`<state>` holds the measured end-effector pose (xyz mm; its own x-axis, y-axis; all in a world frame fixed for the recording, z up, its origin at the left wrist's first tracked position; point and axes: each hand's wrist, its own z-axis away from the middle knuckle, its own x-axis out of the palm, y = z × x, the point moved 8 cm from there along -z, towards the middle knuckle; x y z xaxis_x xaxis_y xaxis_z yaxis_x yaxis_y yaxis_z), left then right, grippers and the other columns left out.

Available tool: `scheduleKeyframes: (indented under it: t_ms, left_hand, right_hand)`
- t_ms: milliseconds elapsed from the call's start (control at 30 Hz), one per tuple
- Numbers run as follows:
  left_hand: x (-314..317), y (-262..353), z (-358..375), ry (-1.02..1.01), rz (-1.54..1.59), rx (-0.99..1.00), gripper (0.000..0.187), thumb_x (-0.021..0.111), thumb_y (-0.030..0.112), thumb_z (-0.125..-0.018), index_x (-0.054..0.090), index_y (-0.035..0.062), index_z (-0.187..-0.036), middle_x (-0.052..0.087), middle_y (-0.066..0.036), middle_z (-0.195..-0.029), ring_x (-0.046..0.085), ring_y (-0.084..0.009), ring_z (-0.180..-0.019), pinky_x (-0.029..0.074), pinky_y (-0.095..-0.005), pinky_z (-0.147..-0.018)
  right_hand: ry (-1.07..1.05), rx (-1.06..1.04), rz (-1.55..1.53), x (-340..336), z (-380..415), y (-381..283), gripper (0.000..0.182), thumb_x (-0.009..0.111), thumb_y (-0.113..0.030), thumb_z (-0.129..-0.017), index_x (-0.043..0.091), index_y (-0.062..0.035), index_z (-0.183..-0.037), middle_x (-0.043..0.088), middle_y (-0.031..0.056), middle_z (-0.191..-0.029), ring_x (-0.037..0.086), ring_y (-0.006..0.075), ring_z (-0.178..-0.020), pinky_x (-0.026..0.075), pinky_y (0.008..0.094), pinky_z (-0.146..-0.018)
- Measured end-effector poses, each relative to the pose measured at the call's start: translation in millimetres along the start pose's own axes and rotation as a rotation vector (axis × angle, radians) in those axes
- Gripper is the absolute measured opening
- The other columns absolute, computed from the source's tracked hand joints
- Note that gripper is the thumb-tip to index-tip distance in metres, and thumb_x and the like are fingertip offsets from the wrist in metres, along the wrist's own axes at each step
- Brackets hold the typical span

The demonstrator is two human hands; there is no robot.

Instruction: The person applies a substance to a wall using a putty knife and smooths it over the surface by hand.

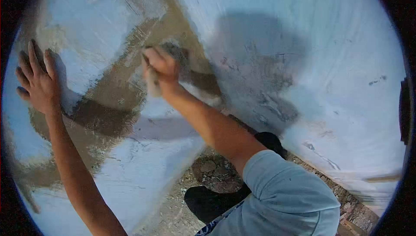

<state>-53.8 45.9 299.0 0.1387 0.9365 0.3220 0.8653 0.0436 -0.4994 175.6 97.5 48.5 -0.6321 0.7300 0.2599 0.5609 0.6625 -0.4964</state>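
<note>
Flat against the pale blue wall (pixel 160 153) at the left, my left hand (pixel 42 82) has its fingers spread, with dark, dirty fingertips. My right hand (pixel 162 66) is closed around the pale handle of a tool (pixel 153 83). That tool's working end is hidden by my hand and blurred, near the wall. Around my right hand runs a broad band of brown plaster (pixel 108 88), with rough edges and a grey patch beside my knuckles.
A second pale blue wall surface (pixel 346 62) meets the first at a corner to the right, with my shadow on it. Below lies rubble-strewn ground (pixel 169 210), where a dark shoe (pixel 208 201) shows. Brown debris lines the lower right wall edge.
</note>
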Motion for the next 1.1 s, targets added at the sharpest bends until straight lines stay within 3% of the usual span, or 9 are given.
scheduleKeyframes:
  t_ms: [67, 300, 500, 533, 667, 900, 933, 1000, 1100]
  left_hand:
    - [-2, 1, 0, 0.004, 0.023, 0.007, 0.06, 0.034, 0.071, -0.104, 0.031, 0.0501, -0.16, 0.037, 0.002, -0.167, 0.034, -0.0332, -0.153, 0.022, -0.0667, -0.12]
    - [4, -7, 2, -0.021, -0.029, -0.026, 0.059, 0.039, 0.068, -0.104, 0.033, 0.0496, -0.159, 0.037, 0.003, -0.167, 0.036, -0.0323, -0.152, 0.022, -0.0651, -0.119]
    - [0, -3, 1, 0.014, 0.042, -0.038, 0.06, 0.038, 0.07, -0.103, 0.032, 0.0502, -0.16, 0.032, 0.003, -0.17, 0.031, -0.0337, -0.155, 0.017, -0.0643, -0.122]
    - [1, -4, 0, 0.007, 0.037, -0.048, 0.061, 0.038, 0.07, -0.103, 0.031, 0.0501, -0.16, 0.032, 0.003, -0.17, 0.031, -0.0335, -0.155, 0.017, -0.0643, -0.122]
    - [7, -12, 6, -0.026, 0.007, -0.085, 0.061, 0.038, 0.07, -0.103, 0.03, 0.0511, -0.16, 0.034, 0.002, -0.169, 0.032, -0.031, -0.154, 0.018, -0.065, -0.122]
    - [7, -14, 6, -0.071, 0.013, -0.113, 0.061, 0.039, 0.068, -0.104, 0.026, 0.0516, -0.161, 0.031, 0.004, -0.17, 0.032, -0.0324, -0.154, 0.021, -0.0676, -0.121]
    - [9, -14, 4, -0.168, -0.006, -0.129, 0.064, 0.034, 0.068, -0.104, 0.03, 0.0397, -0.162, 0.029, -0.007, -0.169, 0.031, -0.0397, -0.153, 0.021, -0.0694, -0.12]
    - [12, -16, 3, -0.363, -0.049, -0.161, 0.08, 0.023, 0.069, -0.105, 0.037, 0.0159, -0.163, 0.027, -0.029, -0.166, 0.028, -0.0542, -0.15, 0.022, -0.0729, -0.117]
    - [-1, -1, -6, -0.45, -0.267, -0.23, 0.068, 0.04, 0.054, -0.104, 0.035, 0.0217, -0.163, 0.025, -0.015, -0.17, 0.022, -0.0396, -0.156, 0.012, -0.0605, -0.125]
  right_hand:
    - [-0.199, 0.013, -0.01, 6, 13, -18, 0.011, 0.07, -0.015, -0.091, 0.069, -0.0098, -0.101, 0.07, 0.012, -0.091, 0.071, 0.0366, -0.081, 0.056, 0.044, -0.066]
    - [-0.021, 0.087, 0.138, -31, -38, 11, 0.008, 0.069, -0.009, -0.092, 0.071, -0.004, -0.097, 0.069, 0.0194, -0.09, 0.071, 0.0368, -0.086, 0.057, 0.0404, -0.071]
    - [-0.475, -0.141, -0.041, 6, 15, -13, 0.015, 0.066, -0.004, -0.091, 0.069, -0.0075, -0.106, 0.068, 0.014, -0.091, 0.072, 0.0301, -0.082, 0.059, 0.0414, -0.069]
    - [-0.299, 0.061, -0.346, 0, 1, 19, 0.013, 0.066, -0.005, -0.092, 0.069, -0.0068, -0.104, 0.068, 0.0139, -0.091, 0.072, 0.028, -0.08, 0.058, 0.041, -0.069]
    - [-0.05, 0.043, 0.033, -48, -83, 38, 0.007, 0.065, -0.006, -0.094, 0.067, 0.0002, -0.092, 0.067, 0.0179, -0.087, 0.069, 0.029, -0.075, 0.051, 0.0373, -0.067]
    - [-0.235, -0.225, 0.001, -18, -29, -3, 0.012, 0.068, -0.013, -0.095, 0.073, -0.0023, -0.099, 0.073, 0.0186, -0.089, 0.071, 0.0303, -0.078, 0.054, 0.0365, -0.07]
    - [-0.288, -0.252, -0.005, -20, -45, 5, 0.014, 0.068, -0.014, -0.095, 0.073, -0.0023, -0.101, 0.074, 0.0183, -0.09, 0.072, 0.0304, -0.079, 0.054, 0.0365, -0.07]
    - [-0.219, 0.18, 0.123, -30, -92, 48, 0.015, 0.069, -0.015, -0.093, 0.074, -0.0058, -0.103, 0.072, 0.0171, -0.092, 0.07, 0.0372, -0.075, 0.057, 0.0427, -0.071]
    - [-0.061, -0.098, 0.326, -24, -98, 33, 0.017, 0.069, -0.017, -0.094, 0.075, -0.0069, -0.106, 0.071, 0.017, -0.091, 0.07, 0.0362, -0.073, 0.056, 0.0407, -0.069]
